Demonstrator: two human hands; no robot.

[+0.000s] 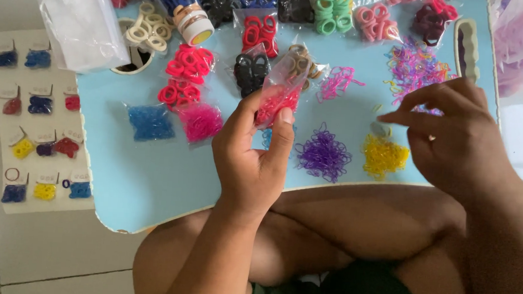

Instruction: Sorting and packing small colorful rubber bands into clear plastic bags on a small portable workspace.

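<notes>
My left hand (254, 154) holds up a small clear bag of red elastic bands (278, 98), pinched between thumb and fingers above the light blue table (144, 185). My right hand (450, 133) hovers to the right of it, fingers loosely curled and pointing left, with nothing clearly in it. Below the hands lie a purple pile of tiny bands (323, 155) and a yellow pile (384, 155). A loose multicoloured pile (414, 67) lies just beyond my right hand.
Bags of blue bands (150, 122) and pink bands (200, 122) lie at left. Several packs of thicker hair ties in red, black, green and pink line the far edge. A white card with small bagged bands (39, 121) lies on the floor. My knees sit under the table's near edge.
</notes>
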